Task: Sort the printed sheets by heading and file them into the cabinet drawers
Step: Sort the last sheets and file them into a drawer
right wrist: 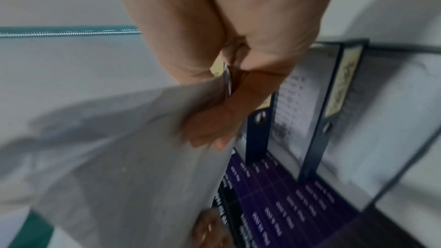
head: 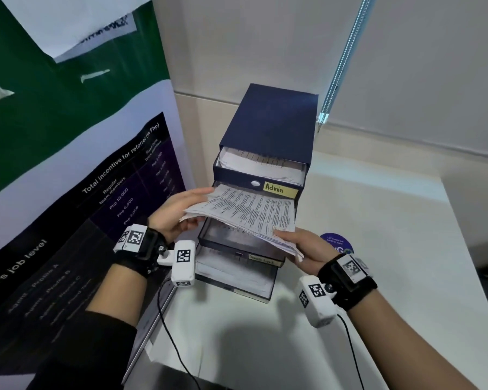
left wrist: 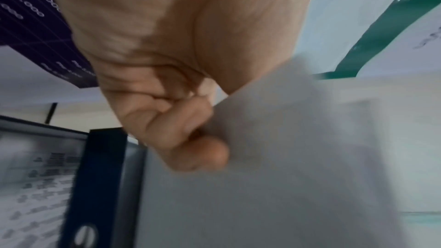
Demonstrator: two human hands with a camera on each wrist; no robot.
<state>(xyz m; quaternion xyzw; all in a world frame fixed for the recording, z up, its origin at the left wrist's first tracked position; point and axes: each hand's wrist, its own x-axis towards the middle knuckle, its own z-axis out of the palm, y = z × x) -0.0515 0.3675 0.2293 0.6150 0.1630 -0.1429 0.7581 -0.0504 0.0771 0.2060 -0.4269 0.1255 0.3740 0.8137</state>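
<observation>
Both hands hold a stack of printed sheets (head: 248,215) in front of the navy drawer cabinet (head: 268,130). My left hand (head: 181,209) grips the stack's left edge, with the thumb under and the fingers along the top. At the near right corner my right hand (head: 302,246) pinches the sheets. The top drawer (head: 237,177), labelled Admin (head: 279,190), stands pulled out and holds papers. Below the stack, two lower drawers (head: 231,243) are also open with sheets inside. In the wrist views the sheets' blank underside (left wrist: 286,157) (right wrist: 119,157) fills much of the frame, fingers curled on it.
The cabinet stands on a white table (head: 364,220) against a beige wall. A large poster (head: 68,206) with purple tables leans close on the left. A round blue sticker (head: 335,243) lies right of the cabinet. A beaded blind chain (head: 341,66) hangs behind.
</observation>
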